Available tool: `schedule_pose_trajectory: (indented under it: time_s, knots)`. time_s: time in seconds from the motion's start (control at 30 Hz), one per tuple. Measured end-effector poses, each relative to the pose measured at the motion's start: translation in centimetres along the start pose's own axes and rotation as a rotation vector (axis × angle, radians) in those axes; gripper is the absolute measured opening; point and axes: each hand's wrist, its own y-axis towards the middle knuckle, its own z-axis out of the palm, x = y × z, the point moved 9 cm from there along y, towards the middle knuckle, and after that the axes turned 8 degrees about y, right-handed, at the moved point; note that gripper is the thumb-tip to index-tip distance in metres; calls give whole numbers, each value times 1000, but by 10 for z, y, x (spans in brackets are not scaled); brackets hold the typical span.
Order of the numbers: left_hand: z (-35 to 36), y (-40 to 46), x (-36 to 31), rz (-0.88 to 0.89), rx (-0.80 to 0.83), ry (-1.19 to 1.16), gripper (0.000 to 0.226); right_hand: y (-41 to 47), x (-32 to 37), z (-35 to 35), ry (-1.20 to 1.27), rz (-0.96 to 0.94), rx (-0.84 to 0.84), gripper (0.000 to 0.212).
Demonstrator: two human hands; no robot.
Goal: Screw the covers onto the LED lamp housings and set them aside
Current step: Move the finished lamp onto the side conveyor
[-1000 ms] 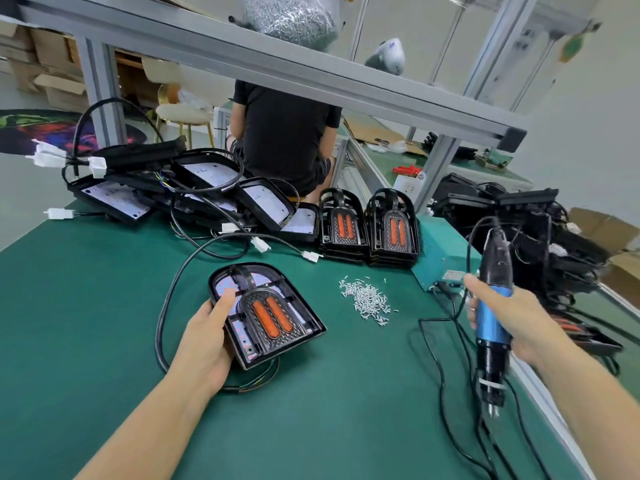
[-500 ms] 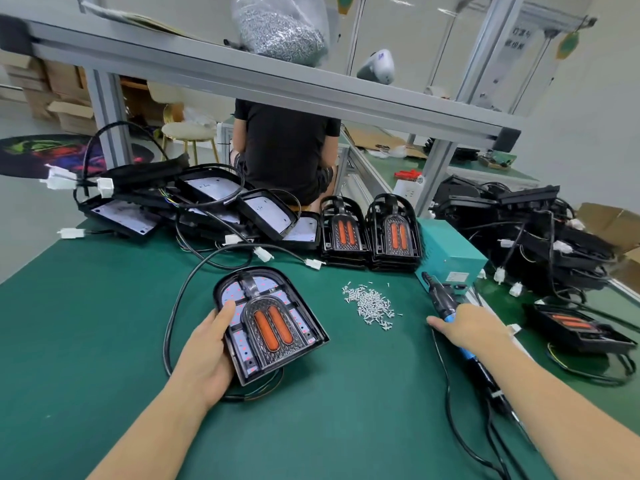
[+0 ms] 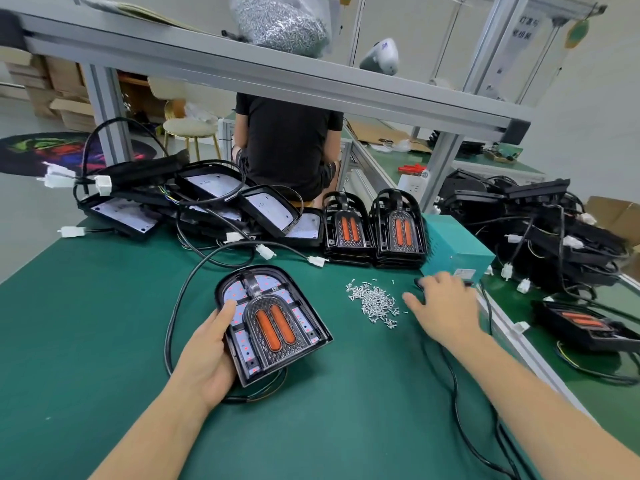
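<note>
Left hand (image 3: 211,355) gripping the lamp (image 3: 272,322).
Right hand (image 3: 446,306), fingers loosely spread, holds nothing; the screws (image 3: 374,303) lie just to its left, nearer it than the left hand.

My table (image 3: 86,341) has a green mat top, and the lamp housing (image 3: 273,323) with its orange-lensed cover lies near the middle under my left hand (image 3: 207,355), its black cable (image 3: 180,306) looping toward the far edge. A loose heap of small screws (image 3: 375,303) sits just right of it, with my right hand (image 3: 446,306) resting flat beside them near the teal box (image 3: 453,251). Along the far edge lie open housings (image 3: 194,206) and two stacks of covers (image 3: 374,230); more black lamps (image 3: 554,233) pile at the far right corner.
</note>
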Motion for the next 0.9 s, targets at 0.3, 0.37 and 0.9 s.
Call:
schedule_pose_trajectory:
  time_s: [0.3,0.37,0.9]
  knots:
    - [7,-3,-8,43,9,72,38,-94,154,41,1522,-18,807,36]
    - [11,-6,-16,86,34,165,38,-99,158,47,1625,65,813,34]
    - [-59,16,-105,376,-404,1255,21,-96,175,32,1729,-28,706,32]
